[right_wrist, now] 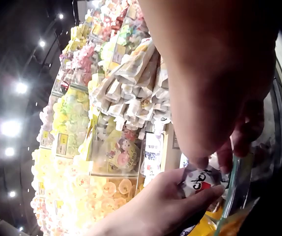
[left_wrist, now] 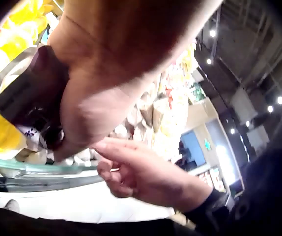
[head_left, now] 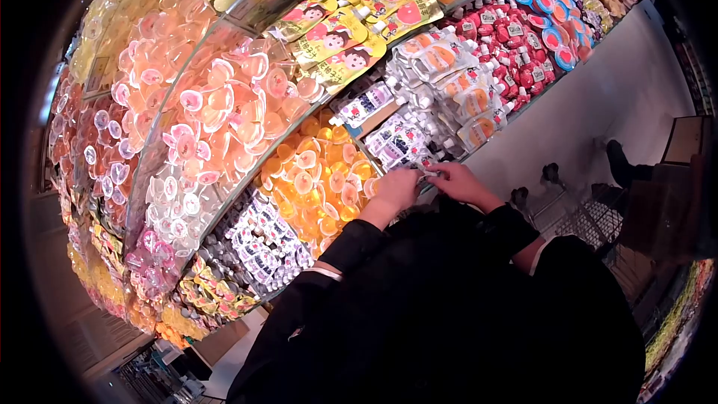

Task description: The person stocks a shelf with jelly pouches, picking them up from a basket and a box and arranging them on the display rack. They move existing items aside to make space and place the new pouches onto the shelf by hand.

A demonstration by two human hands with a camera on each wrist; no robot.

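Closest of all, black long sleeves and clothing (head_left: 419, 299) fill the bottom of the head view, and out of them reach two bare hands that meet at the front edge of a display stand. The left hand (head_left: 397, 188) pinches a small white plastic pouch with black lettering and a red patch (right_wrist: 199, 183), its thumb lying along the printed face; the right hand (head_left: 461, 182) has its fingertips pinching the upper end of the same pouch, the other fingers curled in. The pouch sits between the hands, just beside the clear glass rim (right_wrist: 233, 191) of the stand. In the left wrist view a shiny dark purple pouch (left_wrist: 35, 91) shows against the left hand; whether it is the same one, I cannot tell. Just past the hands lie white-and-purple spouted pouches (head_left: 395, 138), with amber-orange jelly cups (head_left: 318, 183) to their left and white-and-orange spouted pouches (head_left: 449, 67) above. Beyond are red spouted pouches (head_left: 516, 63), glossy yellow pouches printed with a cartoon face (head_left: 340, 41) and a broad heap of peach-pink jelly cups (head_left: 224, 112). Farther off, a wire shopping cart (head_left: 589, 221) stands on the pale grey floor (head_left: 591, 120).
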